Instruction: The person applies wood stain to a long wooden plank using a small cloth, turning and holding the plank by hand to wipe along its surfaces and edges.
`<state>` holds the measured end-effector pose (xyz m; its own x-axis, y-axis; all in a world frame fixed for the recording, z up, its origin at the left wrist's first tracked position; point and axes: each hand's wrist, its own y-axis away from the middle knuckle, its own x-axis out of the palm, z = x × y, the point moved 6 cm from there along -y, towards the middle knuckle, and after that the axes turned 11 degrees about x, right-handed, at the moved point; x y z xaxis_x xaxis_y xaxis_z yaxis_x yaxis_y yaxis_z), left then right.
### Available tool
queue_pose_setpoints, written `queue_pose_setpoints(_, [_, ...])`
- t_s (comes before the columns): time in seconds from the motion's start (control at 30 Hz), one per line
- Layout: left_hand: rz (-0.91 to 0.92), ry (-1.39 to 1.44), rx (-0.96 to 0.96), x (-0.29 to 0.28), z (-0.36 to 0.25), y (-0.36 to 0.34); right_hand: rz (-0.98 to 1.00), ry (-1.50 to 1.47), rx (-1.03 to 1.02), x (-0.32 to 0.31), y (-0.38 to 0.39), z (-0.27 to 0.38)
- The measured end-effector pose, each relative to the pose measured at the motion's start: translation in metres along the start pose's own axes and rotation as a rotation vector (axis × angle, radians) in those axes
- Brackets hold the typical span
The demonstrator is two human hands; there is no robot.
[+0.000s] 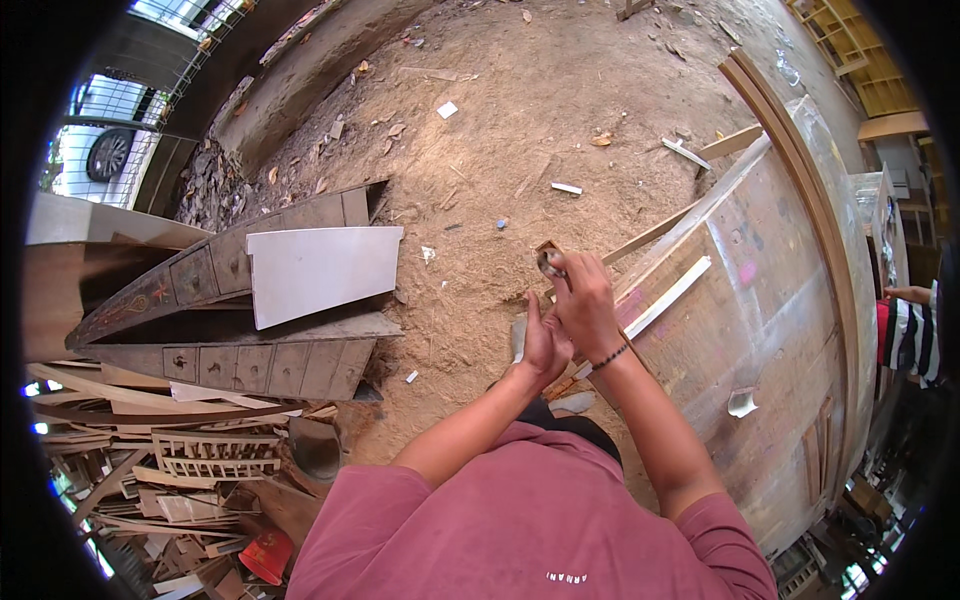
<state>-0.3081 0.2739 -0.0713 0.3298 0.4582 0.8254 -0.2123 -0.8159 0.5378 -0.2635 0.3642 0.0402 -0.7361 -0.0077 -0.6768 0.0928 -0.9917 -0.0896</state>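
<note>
My right hand (585, 300) is closed round a small round, metallic-looking object (549, 262) with a brownish piece behind it, too small to tell exactly. Just below and left, touching it, my left hand (545, 345) is cupped with curled fingers; what it grips is hidden. A narrow wooden piece shows partly behind my hands. Beside them on the right is a large worn plywood board (760, 330) with a white strip (675, 295) on it. Sawdust-covered ground (470, 200) lies beyond my hands.
A weathered pointed wooden frame (210, 370) bears a white panel (320, 270) on the left, above piled wood scraps (200, 480) and a red container (268, 550). Long brown mouldings (800, 180) edge the board. Another person's hand (905, 293) shows at far right, near striped cloth (910, 340).
</note>
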Motion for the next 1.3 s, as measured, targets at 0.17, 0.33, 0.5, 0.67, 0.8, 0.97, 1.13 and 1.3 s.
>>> queue_pose_setpoints(0.17, [0.004, -0.034, 0.010, 0.006, -0.002, -0.002, 0.007, -0.046, 0.000, 0.016, -0.032, 0.014])
queue_pose_setpoints(0.33, [-0.053, -0.005, 0.007, -0.032, -0.001, -0.012, -0.100, -0.151, -0.009, -0.035, -0.004, 0.013])
queue_pose_setpoints(0.5, [-0.040, -0.009, -0.040, -0.025, -0.002, -0.010, 0.070, 0.037, 0.146, -0.070, 0.061, -0.029])
queue_pose_setpoints(0.67, [-0.029, -0.015, -0.058, -0.037, 0.000, -0.016, -0.002, 0.073, 0.085, -0.050, 0.056, -0.018])
queue_pose_setpoints(0.8, [-0.025, -0.057, -0.078, -0.016, -0.002, -0.009, -0.027, 0.066, -0.016, -0.015, 0.018, -0.009])
queue_pose_setpoints(0.97, [0.248, -0.643, 0.292, -0.059, -0.025, -0.025, -0.058, 0.074, -0.138, 0.000, -0.003, 0.016])
queue_pose_setpoints(1.13, [0.148, -0.118, -0.084, -0.103, -0.033, -0.035, -0.091, -0.062, -0.168, -0.053, 0.074, 0.022])
queue_pose_setpoints(1.3, [0.160, -0.315, -0.106, -0.041, -0.028, -0.026, -0.111, -0.085, 0.132, -0.113, 0.213, -0.035])
